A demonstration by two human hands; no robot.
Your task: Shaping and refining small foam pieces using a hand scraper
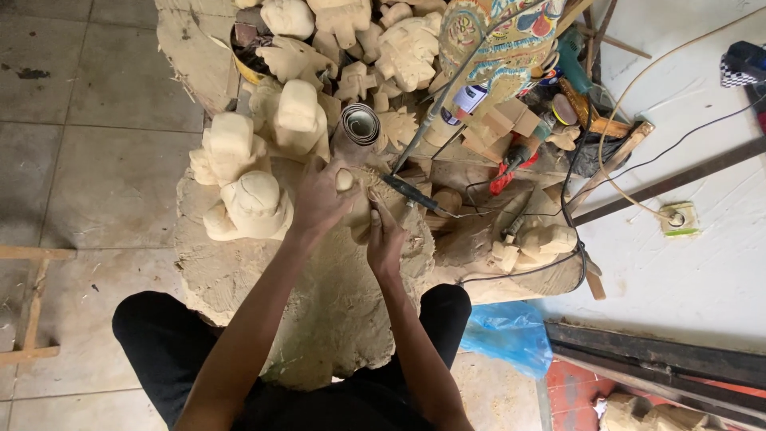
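My left hand [317, 199] is curled down over a small pale wooden carving [345, 180], its fingers [307, 172] closed around the piece so that only a rounded end shows past my thumb. The carving sits pressed against the top of the big rough wooden block [319, 303] that serves as my worktop, near its middle, just below a roll of sandpaper [361, 124] that stands on end. My right hand [384, 239] lies just beside the left, fingers [375, 214] bunched tight and pointing toward the same piece; whether they pinch a tool or only press the wood I cannot tell, since the grip is hidden from above.

To the left of my left hand, touching or nearly touching it, stand several unfinished carved figures [251, 203] in light wood, blocky and rounded, and more of them are heaped at the far edge of the block. Just right of my hands a dark-handled chisel [415, 193] lies slanted on the block, with a red-handled tool [511, 169] farther right among offcuts. A painted, many-coloured carved figure [499, 40] rises behind them. Black cables [574, 239] loop over the right side of the block. A blue plastic bag [511, 335] lies on the floor by my right knee, and my black trousers [159, 335] frame the block's near edge.
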